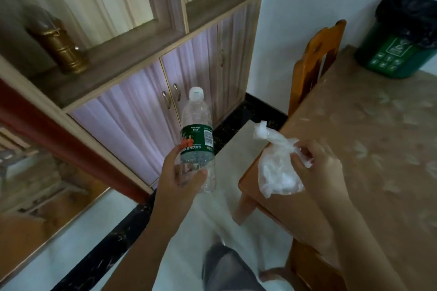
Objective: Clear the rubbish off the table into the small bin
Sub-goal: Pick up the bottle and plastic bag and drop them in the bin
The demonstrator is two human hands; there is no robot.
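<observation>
1. The left hand [182,179] is closed around the lower part of a clear plastic bottle [198,139]. The thumb lies across the front of it and the fingers wrap behind.
2. The bottle stands nearly upright in the air, above the floor [236,144], at about 9 o'clock from the table corner. It has a white cap on top and a green label around the middle. It looks empty, but the picture is a little blurred, so I cannot be sure.
3. The right hand [316,165] grips a crumpled clear plastic bag [276,170]. The fingers pinch its right side.
4. The bag hangs over the near left corner of the table [378,149], and its knotted end points to about 11 o'clock.
5. The small green bin [397,54], lined with a black bag, stands on the table at the far end, at about 1 o'clock from the right hand and well apart from it.
6. A wooden chair [314,61] stands against the left edge of the table, between the hands and the bin.
</observation>
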